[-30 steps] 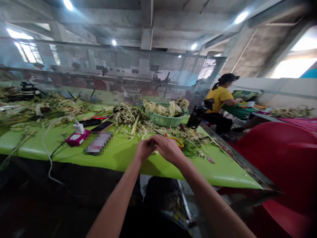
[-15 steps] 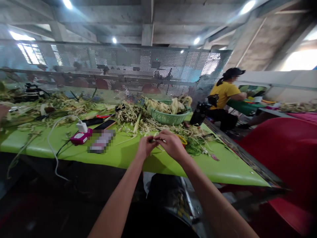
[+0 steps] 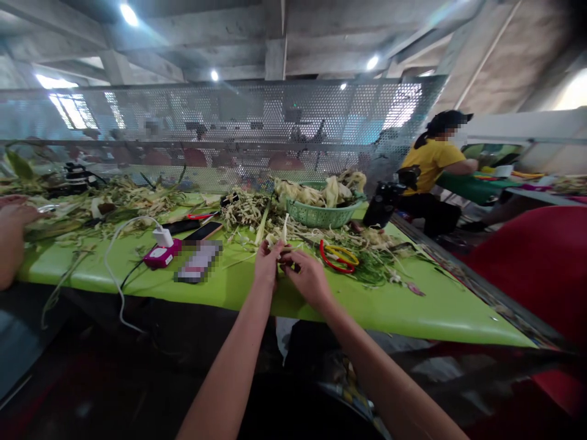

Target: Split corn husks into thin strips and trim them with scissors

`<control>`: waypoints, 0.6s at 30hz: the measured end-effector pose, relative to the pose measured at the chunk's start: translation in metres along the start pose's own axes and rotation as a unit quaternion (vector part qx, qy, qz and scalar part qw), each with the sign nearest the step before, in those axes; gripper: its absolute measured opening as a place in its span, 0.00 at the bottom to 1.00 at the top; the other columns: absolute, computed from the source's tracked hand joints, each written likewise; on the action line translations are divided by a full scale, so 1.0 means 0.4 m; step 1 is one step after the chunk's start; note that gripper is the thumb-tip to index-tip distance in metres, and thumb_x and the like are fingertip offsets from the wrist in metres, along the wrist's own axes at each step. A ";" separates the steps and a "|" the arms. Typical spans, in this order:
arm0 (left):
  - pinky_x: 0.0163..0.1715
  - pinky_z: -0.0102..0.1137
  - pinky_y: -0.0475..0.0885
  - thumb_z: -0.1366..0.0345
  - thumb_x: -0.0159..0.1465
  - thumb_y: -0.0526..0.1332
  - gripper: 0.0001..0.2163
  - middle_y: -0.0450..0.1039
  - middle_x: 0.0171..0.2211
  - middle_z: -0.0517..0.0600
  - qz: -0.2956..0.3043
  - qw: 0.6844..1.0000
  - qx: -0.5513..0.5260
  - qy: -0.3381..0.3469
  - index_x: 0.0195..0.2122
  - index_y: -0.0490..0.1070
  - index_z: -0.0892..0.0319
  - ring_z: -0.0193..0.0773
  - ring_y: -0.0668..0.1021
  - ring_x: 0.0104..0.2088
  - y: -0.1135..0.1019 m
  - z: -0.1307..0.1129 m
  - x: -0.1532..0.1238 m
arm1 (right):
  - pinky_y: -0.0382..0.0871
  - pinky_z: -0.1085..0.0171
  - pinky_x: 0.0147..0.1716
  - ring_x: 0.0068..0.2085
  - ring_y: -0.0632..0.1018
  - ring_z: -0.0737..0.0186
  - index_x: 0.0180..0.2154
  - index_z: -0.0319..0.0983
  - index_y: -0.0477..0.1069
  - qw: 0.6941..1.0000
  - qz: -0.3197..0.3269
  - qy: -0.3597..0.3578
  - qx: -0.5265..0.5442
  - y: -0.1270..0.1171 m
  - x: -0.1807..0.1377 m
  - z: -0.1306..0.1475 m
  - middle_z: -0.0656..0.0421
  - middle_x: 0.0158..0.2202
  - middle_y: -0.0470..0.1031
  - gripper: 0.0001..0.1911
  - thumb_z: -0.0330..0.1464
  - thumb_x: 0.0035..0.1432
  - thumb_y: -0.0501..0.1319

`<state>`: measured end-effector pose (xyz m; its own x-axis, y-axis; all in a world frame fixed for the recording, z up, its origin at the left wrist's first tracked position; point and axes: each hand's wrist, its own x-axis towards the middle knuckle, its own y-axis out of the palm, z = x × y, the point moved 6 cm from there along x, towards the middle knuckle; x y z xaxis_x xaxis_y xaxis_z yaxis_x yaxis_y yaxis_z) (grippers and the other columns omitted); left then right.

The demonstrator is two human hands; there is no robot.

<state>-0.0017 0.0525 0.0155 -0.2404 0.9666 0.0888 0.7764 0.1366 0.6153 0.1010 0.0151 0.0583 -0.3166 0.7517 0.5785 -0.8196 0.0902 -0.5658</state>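
Note:
My left hand is closed over the near part of the green tabletop, pinching a pale husk strip whose tip points up past the fingers. Right beside it, my right hand has its fingers bent inward against the left fingertips; what they pinch is hidden. Just beyond the hands lies a heap of dry, pale plant strips. Behind it a green plastic basket holds wilted husks. To the right of my right hand rest red and yellow loops on green shreds.
At left on the green table are a magenta power block with a white charger and cable, and two phones, one dark. A black bottle stands by the basket. Another person's hand reaches in at far left; a person in yellow sits right.
My left hand has turned, and the pale strip now stands up from it. My right hand has shifted lower, uncovering the red and yellow loops. The whole view has swung slightly left.

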 end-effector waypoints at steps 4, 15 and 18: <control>0.34 0.28 0.70 0.56 0.46 0.70 0.22 0.75 0.31 0.47 -0.006 1.000 -0.002 0.007 0.36 0.60 0.56 0.34 0.78 0.31 0.001 -0.005 -0.005 | 0.64 0.64 0.32 0.32 0.74 0.60 0.32 0.41 0.71 0.995 -0.037 0.034 -0.087 -0.012 0.007 -0.010 0.57 0.31 0.75 0.04 0.35 0.55 0.61; 0.36 0.29 0.67 0.59 0.48 0.69 0.14 0.73 0.27 0.46 -0.024 0.993 0.087 0.072 0.29 0.68 0.60 0.32 0.74 0.29 -0.004 -0.025 0.003 | 0.61 0.66 0.32 0.30 0.72 0.63 0.26 0.40 0.67 0.997 -0.025 0.046 -0.064 -0.007 0.003 -0.018 0.60 0.29 0.73 0.04 0.29 0.52 0.56; 0.36 0.28 0.66 0.60 0.49 0.69 0.11 0.74 0.27 0.47 -0.038 0.990 0.100 0.086 0.28 0.71 0.60 0.33 0.74 0.29 -0.011 -0.030 0.005 | 0.59 0.66 0.29 0.28 0.69 0.63 0.23 0.40 0.64 0.997 0.003 0.063 -0.032 -0.009 -0.007 -0.029 0.62 0.24 0.69 0.04 0.28 0.49 0.56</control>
<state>-0.0125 0.0514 0.0223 -0.3858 0.9026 0.1908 0.8479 0.2654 0.4589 0.1104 0.0203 0.0518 -0.2559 0.8287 0.4978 -0.7841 0.1232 -0.6083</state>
